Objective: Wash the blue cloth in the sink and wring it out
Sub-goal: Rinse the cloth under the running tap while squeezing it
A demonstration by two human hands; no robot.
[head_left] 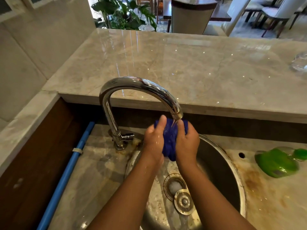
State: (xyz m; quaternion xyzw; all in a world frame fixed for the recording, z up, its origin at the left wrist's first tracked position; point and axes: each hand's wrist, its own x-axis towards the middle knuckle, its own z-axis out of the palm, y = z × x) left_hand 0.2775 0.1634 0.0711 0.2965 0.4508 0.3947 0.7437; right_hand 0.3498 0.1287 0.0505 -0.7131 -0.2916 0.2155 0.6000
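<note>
The blue cloth is bunched up between my two hands, above the round steel sink. My left hand clasps its left side and my right hand clasps its right side. Water runs from the spout of the curved chrome tap onto the top of the cloth. Both hands are wet. The lower end of the cloth hangs below my palms.
A drain with foam and a loose metal strainer plug lie in the sink bottom. A green dish-soap bottle lies on the counter to the right. A blue pipe runs along the left. A raised marble ledge stands behind the tap.
</note>
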